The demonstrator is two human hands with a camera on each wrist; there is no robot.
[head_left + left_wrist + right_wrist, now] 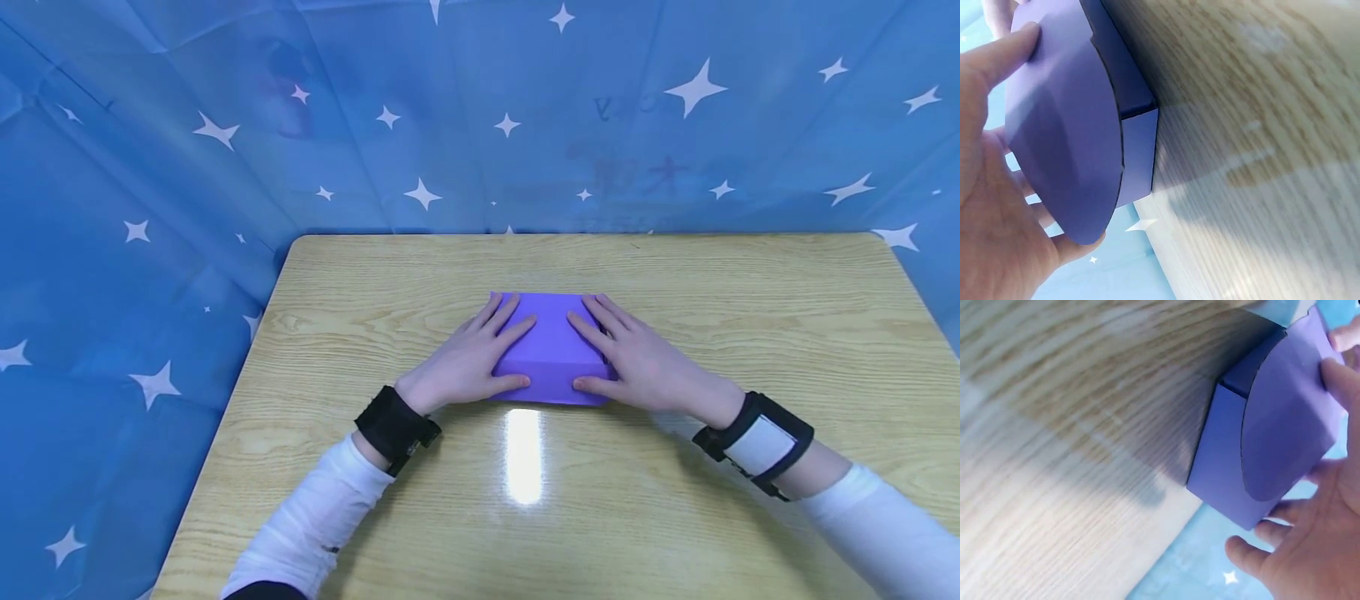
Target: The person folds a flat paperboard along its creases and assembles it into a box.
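A purple cardboard box (552,342) sits on the table, its lid bent over at the front. My left hand (474,360) rests on the lid's left part, fingers spread and mostly straight across the top, thumb against the front panel. On the right part lies my right hand (643,358) in a mirrored pose. In the left wrist view, a round-edged flap (1069,137) stands off the box side (1138,150), with the thumb pressing its face. The right wrist view shows a similar flap (1288,419) beside the box wall (1219,447). The box's inside is hidden.
The wood-grain table (360,292) carries a bright light reflection (523,458) in front of the box. A blue star-patterned cloth (465,100) hangs behind the table and along its left side. Black straps (393,427) are worn on both wrists.
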